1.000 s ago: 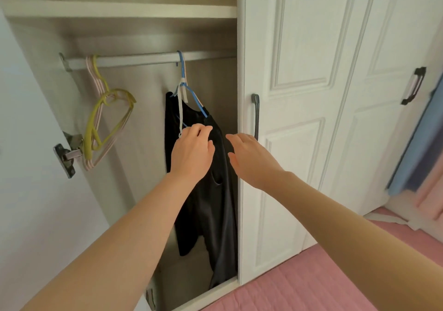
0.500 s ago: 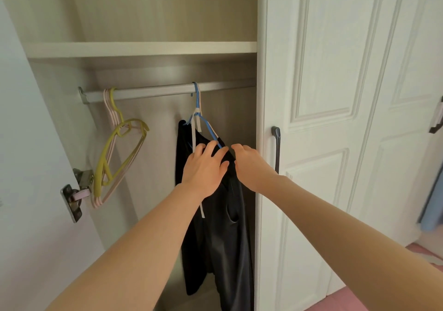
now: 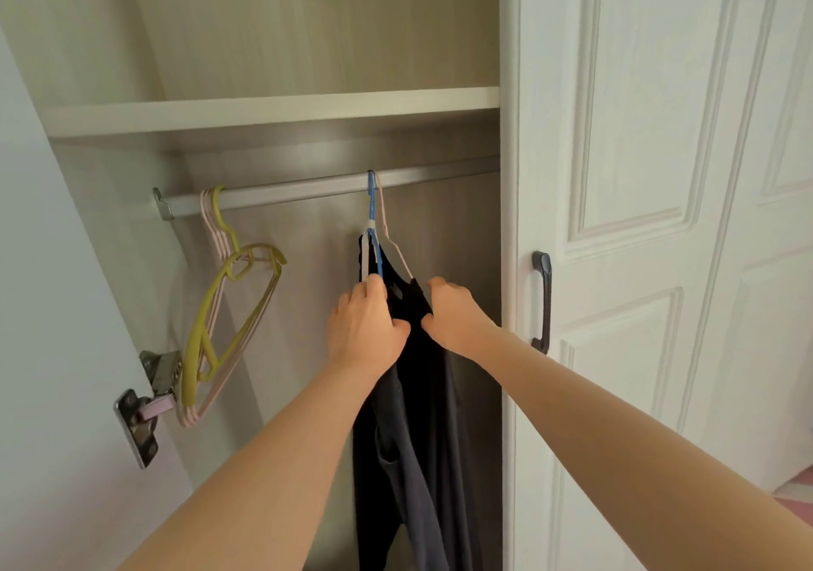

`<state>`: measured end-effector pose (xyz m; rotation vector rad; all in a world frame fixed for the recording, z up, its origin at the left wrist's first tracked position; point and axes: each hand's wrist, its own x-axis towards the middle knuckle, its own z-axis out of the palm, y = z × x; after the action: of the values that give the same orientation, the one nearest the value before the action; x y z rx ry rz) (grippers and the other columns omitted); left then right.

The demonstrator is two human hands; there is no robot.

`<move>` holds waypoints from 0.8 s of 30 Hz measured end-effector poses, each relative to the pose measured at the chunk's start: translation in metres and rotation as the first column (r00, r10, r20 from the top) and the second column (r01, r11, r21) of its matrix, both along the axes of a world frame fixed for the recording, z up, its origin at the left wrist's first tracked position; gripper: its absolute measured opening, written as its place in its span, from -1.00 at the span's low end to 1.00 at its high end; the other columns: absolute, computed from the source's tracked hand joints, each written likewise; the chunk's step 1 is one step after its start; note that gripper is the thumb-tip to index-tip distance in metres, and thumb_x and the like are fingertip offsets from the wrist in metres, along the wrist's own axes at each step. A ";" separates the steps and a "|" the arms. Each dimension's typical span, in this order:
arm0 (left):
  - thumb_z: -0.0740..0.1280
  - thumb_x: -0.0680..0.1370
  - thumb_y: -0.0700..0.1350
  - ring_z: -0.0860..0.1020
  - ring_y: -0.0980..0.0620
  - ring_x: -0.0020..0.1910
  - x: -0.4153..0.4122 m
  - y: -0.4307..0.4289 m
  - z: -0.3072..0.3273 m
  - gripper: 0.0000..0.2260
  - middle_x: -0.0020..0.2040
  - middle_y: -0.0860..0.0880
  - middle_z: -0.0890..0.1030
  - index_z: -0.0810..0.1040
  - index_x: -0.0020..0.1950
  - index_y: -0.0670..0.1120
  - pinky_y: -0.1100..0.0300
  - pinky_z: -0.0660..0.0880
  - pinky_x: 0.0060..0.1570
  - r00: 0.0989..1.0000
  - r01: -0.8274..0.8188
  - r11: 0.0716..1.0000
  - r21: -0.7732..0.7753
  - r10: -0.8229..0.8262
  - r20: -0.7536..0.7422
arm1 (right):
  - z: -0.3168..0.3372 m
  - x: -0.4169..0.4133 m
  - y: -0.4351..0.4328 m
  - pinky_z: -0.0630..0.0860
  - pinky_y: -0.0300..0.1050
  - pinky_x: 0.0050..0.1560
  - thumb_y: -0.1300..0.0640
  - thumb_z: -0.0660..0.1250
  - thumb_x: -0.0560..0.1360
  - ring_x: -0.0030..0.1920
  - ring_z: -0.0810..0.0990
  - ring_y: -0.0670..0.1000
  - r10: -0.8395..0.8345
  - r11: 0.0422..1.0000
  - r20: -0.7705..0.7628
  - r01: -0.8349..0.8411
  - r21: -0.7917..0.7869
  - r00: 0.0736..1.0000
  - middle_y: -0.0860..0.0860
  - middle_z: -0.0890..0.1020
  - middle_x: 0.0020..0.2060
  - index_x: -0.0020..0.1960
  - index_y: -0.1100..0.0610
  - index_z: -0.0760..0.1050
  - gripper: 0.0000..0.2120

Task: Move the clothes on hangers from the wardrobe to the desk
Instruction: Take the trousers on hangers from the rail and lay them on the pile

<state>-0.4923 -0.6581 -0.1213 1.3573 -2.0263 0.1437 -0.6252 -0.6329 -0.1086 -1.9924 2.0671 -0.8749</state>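
Now the left hand (image 3: 367, 328) and right hand (image 3: 453, 319), reaching a second ago, grip the dark clothes (image 3: 418, 438) between their fingers (image 3: 375, 283), hangers (image 3: 373, 218) above still hooked on the rail (image 3: 286, 192), so lift-off looks next

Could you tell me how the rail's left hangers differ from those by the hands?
The left hangers are yellow and pink, bare; the right hangers are blue and pink, carrying dark clothes. The left hangers hang untouched; the left hand and right hand grip the right hangers' clothes. Both hook over the rail.
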 end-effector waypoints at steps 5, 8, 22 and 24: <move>0.31 0.52 -0.23 0.48 -0.10 -0.12 -0.010 -0.024 0.024 -0.66 -0.05 -0.09 0.45 0.27 0.24 -0.15 0.04 0.45 -0.21 0.961 0.009 0.969 0.245 0.060 -0.270 | 0.010 0.000 -0.020 0.56 -0.03 0.05 0.27 0.28 0.53 0.08 0.54 0.16 -0.022 1.000 0.106 0.021 0.018 0.994 0.21 0.50 0.13 0.37 0.28 0.26 -0.56; 0.27 0.54 -0.29 0.50 -0.13 0.04 -0.017 -0.049 0.034 -0.63 0.08 -0.11 0.45 0.30 0.32 -0.18 0.12 0.43 -0.08 0.908 0.081 0.936 0.342 0.073 -0.413 | 0.016 0.004 -0.031 0.53 -0.10 0.02 0.29 0.24 0.55 0.10 0.53 0.14 -0.041 0.998 0.225 0.030 0.049 0.973 0.18 0.49 0.18 0.37 0.22 0.30 -0.59; 0.14 0.66 -0.17 0.17 0.14 -0.68 -0.027 -0.083 0.046 -0.86 -0.37 -0.01 0.29 0.48 -0.01 -0.08 0.38 0.20 -0.59 0.153 0.679 0.663 0.315 0.292 -0.944 | 0.015 0.020 -0.049 0.47 -0.09 -0.08 0.25 0.12 0.57 -0.06 0.52 0.09 -0.120 0.989 0.639 0.147 0.010 0.760 0.15 0.55 0.04 0.17 0.22 0.48 -0.76; 0.10 0.66 -0.18 0.17 0.14 -0.70 -0.026 -0.078 0.048 -0.77 -0.38 0.00 0.25 0.42 -0.16 -0.06 0.41 0.15 -0.60 0.153 0.695 0.649 0.309 0.286 -0.946 | 0.017 0.020 -0.045 0.45 -0.11 -0.11 0.29 0.10 0.56 -0.11 0.49 0.06 -0.097 0.989 0.646 0.149 -0.025 0.757 0.14 0.54 -0.01 0.13 0.22 0.50 -0.75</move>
<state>-0.5181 -0.7358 -0.0734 0.9254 -0.9473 -1.5573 -0.6052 -0.6776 -0.0920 -1.2970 1.7689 -1.4367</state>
